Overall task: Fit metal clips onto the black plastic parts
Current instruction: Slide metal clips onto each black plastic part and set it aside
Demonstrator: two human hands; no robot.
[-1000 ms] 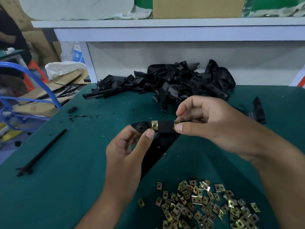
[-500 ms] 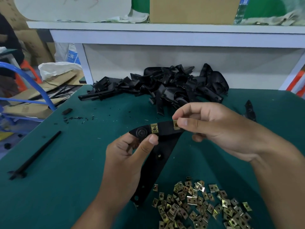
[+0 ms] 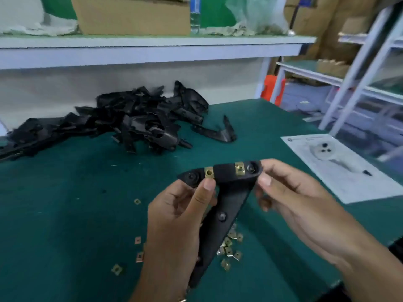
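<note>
A brown cardboard box [image 3: 133, 15] is seen on the white shelf [image 3: 152, 43] at the far side, its inside hidden from view; a crumpled clear plastic bag [image 3: 255, 16] lies to its right on the same shelf, and its contents cannot be told. Above the green mat [image 3: 65, 214] a black plastic part [image 3: 226, 192] is held in both hands, near the middle of the scene. It is T-shaped, matte and smooth: its short crossbar runs left to right, tilted slightly up at the right end, and its long stem points back toward the near edge, tapering as it goes. Two brass-coloured metal clips are seated on the crossbar, a left clip [image 3: 209, 172] and a right clip [image 3: 239, 168], each a small folded square with a hole in it. The left hand [image 3: 181, 221] is wrapped round the stem, its thumb pressed just below the left clip. The right hand [image 3: 290, 199] is curled at the right end of the crossbar, the thumb tip laid against its lower edge. Loose clips [image 3: 229, 247] lie in a small heap on the mat under the stem, with a few more scattered to the left. A tangled pile of black plastic parts [image 3: 122, 120] lies at the far left, and one curved black piece [image 3: 220, 132] rests apart just to its right. A printed white sheet [image 3: 340, 166] lies flat at the right edge.
</note>
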